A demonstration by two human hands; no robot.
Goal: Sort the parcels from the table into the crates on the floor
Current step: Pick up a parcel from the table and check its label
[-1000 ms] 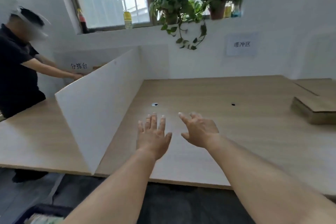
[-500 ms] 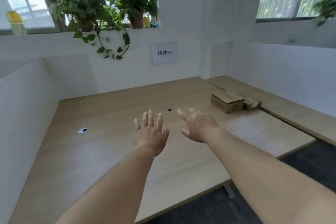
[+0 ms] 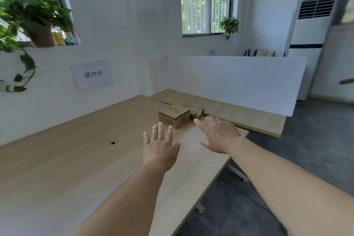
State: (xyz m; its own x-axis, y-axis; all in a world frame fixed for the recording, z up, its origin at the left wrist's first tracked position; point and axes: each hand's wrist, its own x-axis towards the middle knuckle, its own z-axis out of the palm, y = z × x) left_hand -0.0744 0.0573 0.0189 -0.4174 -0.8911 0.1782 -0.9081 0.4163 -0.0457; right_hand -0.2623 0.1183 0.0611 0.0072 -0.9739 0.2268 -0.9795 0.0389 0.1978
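Both hands hang open over the desk (image 3: 76, 159), palms down, holding nothing. The left hand (image 3: 161, 149) has its fingers (image 3: 160, 130) straight and spread. The right hand (image 3: 218, 136) reaches further out, its fingers (image 3: 201, 122) extended and loosely apart, with the tips close to the parcels but not touching them.

The task's things lie at the far right end of the desk, by the seam where a second desk runs along the white partition (image 3: 229, 82). A brown cardboard box (image 3: 173, 118) stands flat there with its flaps closed, so what is inside is hidden. A smaller parcel (image 3: 197, 113) sits just beside it on its right, touching it or nearly so; it is too blurred to tell its wrapping or whether it is sealed.

The open, forward set of the hands reads as a reach toward the box, one hand for each side, which suits a carton too wide for a single grip. The right hand looks the nearer to contact.

No crate shows anywhere: the floor (image 3: 316, 149) to the right of the desk is grey and bare where visible, so the crates' places and contents cannot be told. Nothing has visibly been picked up yet.

A paper sign (image 3: 93, 73) hangs on the wall behind the desk, with a plant (image 3: 32, 17) on the sill above it.
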